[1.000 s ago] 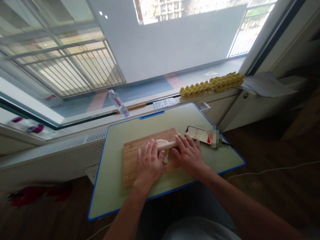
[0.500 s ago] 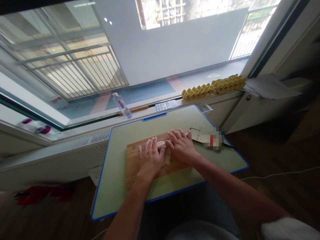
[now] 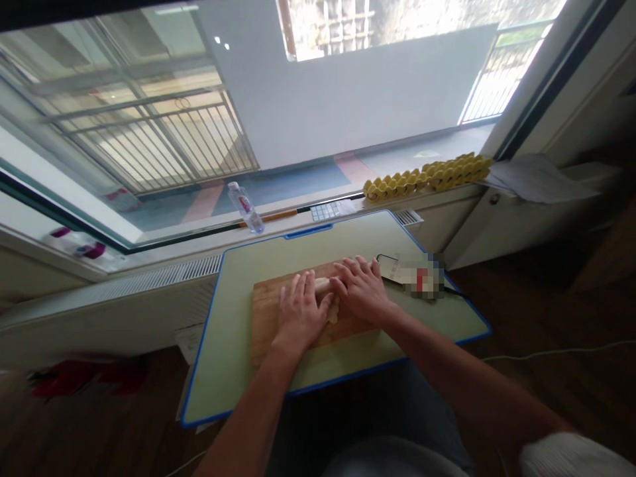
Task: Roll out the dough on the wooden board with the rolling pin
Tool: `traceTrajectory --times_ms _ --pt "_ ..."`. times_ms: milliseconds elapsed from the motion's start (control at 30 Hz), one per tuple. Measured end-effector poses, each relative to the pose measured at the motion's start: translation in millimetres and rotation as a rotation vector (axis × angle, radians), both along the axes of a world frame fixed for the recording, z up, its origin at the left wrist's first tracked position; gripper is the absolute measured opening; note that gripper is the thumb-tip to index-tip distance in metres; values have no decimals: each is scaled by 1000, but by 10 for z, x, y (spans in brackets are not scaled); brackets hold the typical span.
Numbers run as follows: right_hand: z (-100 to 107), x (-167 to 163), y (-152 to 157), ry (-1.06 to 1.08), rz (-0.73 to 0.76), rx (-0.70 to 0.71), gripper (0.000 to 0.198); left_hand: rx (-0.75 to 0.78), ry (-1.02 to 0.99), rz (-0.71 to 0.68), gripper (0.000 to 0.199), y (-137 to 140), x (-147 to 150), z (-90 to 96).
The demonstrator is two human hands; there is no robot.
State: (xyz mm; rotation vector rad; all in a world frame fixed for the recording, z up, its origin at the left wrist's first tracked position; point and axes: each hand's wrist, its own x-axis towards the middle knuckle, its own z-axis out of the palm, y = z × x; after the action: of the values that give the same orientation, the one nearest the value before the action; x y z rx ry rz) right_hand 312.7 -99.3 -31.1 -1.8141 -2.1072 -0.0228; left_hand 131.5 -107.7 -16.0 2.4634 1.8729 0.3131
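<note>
A pale wooden rolling pin [image 3: 322, 285] lies across a wooden cutting board [image 3: 265, 317]. Over its left part rests my left hand [image 3: 302, 310], palm down with fingers stretched forward. My right hand [image 3: 362, 283] lies on the right part in the same way, its fingers extended and slightly apart. Both thumbs point inward, and most of the pin is hidden beneath the hands. A small piece of pale dough [image 3: 333, 312] shows on the board between the hands, just on the near side of the pin; the rest of it is covered.
The board lies on a light green folding table [image 3: 223, 371] with a blue rim. A phone [image 3: 390, 267], partly pixelated, lies right of my right hand. Along the windowsill stand a plastic bottle [image 3: 245, 208] and yellow egg trays [image 3: 427, 179]. A white cable [image 3: 556, 352] runs at the right.
Both hands have stayed on the rolling pin, with a very slight shift. Less of the dough shows between them now. The camera view has moved a little.
</note>
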Motion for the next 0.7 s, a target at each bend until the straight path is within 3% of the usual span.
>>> traceTrajectory --times_ms 200,333,467,700 --pt "-38 181 -341 -15 80 28 53 36 -29 -24 84 -436 50 -80" --pt "-51 224 -365 -48 145 15 55 37 -45 -30 84 -551 90 -68" --pt "-31 156 -170 -64 143 -27 58 14 -56 3 83 -451 109 -57" --pt "105 -49 312 -103 106 -172 63 -53 -45 57 79 -44 44 59"
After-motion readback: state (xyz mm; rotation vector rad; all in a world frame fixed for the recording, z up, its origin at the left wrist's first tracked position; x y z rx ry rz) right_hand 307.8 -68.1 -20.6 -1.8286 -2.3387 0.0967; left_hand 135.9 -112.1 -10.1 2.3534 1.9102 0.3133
